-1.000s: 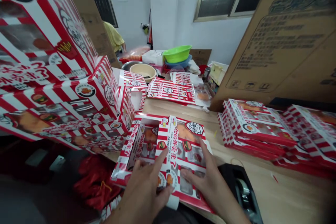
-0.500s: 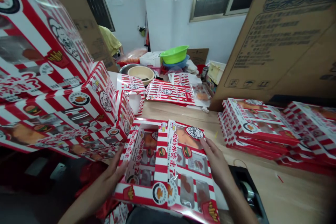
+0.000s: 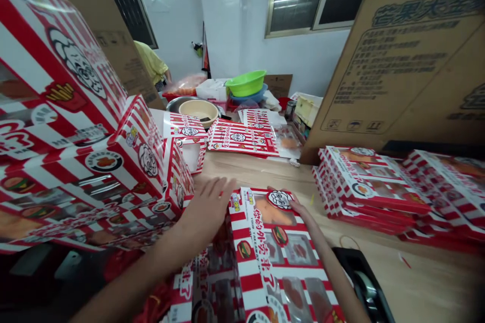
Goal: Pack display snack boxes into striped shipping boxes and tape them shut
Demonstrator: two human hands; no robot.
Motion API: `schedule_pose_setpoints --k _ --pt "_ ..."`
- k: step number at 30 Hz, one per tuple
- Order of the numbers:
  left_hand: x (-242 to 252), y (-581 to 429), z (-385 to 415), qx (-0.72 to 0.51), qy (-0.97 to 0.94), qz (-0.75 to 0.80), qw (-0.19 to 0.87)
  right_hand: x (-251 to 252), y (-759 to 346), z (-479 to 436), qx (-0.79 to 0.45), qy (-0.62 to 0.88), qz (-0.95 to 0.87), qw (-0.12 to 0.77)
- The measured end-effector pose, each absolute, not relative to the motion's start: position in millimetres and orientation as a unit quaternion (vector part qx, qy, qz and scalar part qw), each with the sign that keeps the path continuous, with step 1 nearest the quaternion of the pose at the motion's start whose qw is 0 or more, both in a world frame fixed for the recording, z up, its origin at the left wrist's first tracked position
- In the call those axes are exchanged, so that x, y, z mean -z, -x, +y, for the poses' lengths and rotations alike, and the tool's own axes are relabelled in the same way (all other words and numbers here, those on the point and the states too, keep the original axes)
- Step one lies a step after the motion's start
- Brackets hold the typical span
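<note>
A red-and-white striped display box [image 3: 261, 242] with clear windows, toy food showing behind them, lies tilted in front of me. My right hand [image 3: 306, 217] holds its right edge, fingertips at the far right corner near the printed face. My left hand [image 3: 210, 207] lies over the far end of the box's left part, fingers stretched out toward its upper left corner; the thumb is hidden. Under my left forearm, the left part [image 3: 214, 282] with dark windows slopes down and is partly covered.
Striped boxes [image 3: 144, 161] rise in a tall stack at left. More boxes [image 3: 367, 176] are piled at right. A tape dispenser [image 3: 364, 282] sits by my right forearm. Flat printed sheets [image 3: 242, 137], a green basin [image 3: 247, 83] and a large carton [image 3: 397, 70] stand behind.
My left hand has moved from the box's left side up to its far end. The box has come nearer and its left part has folded downward. My right hand stays at the right edge.
</note>
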State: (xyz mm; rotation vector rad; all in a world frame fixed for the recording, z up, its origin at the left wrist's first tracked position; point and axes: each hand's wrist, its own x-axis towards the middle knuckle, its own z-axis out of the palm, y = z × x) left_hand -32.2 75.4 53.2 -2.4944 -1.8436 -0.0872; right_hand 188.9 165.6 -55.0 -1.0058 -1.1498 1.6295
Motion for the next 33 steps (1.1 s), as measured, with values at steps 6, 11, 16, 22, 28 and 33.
schedule_pose_setpoints --k 6,11,16,22,28,33 --pt "-44 23 124 -0.042 0.828 -0.552 -0.087 24 -201 163 -0.7 0.363 -0.507 0.348" --pt "-39 21 116 -0.033 0.847 -0.528 -0.05 3 -203 177 -0.668 0.347 -0.608 0.251" --pt "-42 18 119 -0.033 0.864 -0.499 -0.046 0 -193 188 -0.658 0.337 -0.636 0.22" --pt "-51 15 118 -0.013 0.868 -0.495 -0.043 -12 -185 192 -0.652 0.284 -0.674 0.2" --pt "-47 17 117 -0.016 0.861 -0.507 -0.045 -12 -172 193 -0.7 0.295 -0.604 0.24" --pt "-49 22 117 0.017 0.852 -0.506 -0.132 -1 -162 198 -0.693 0.364 -0.464 0.415"
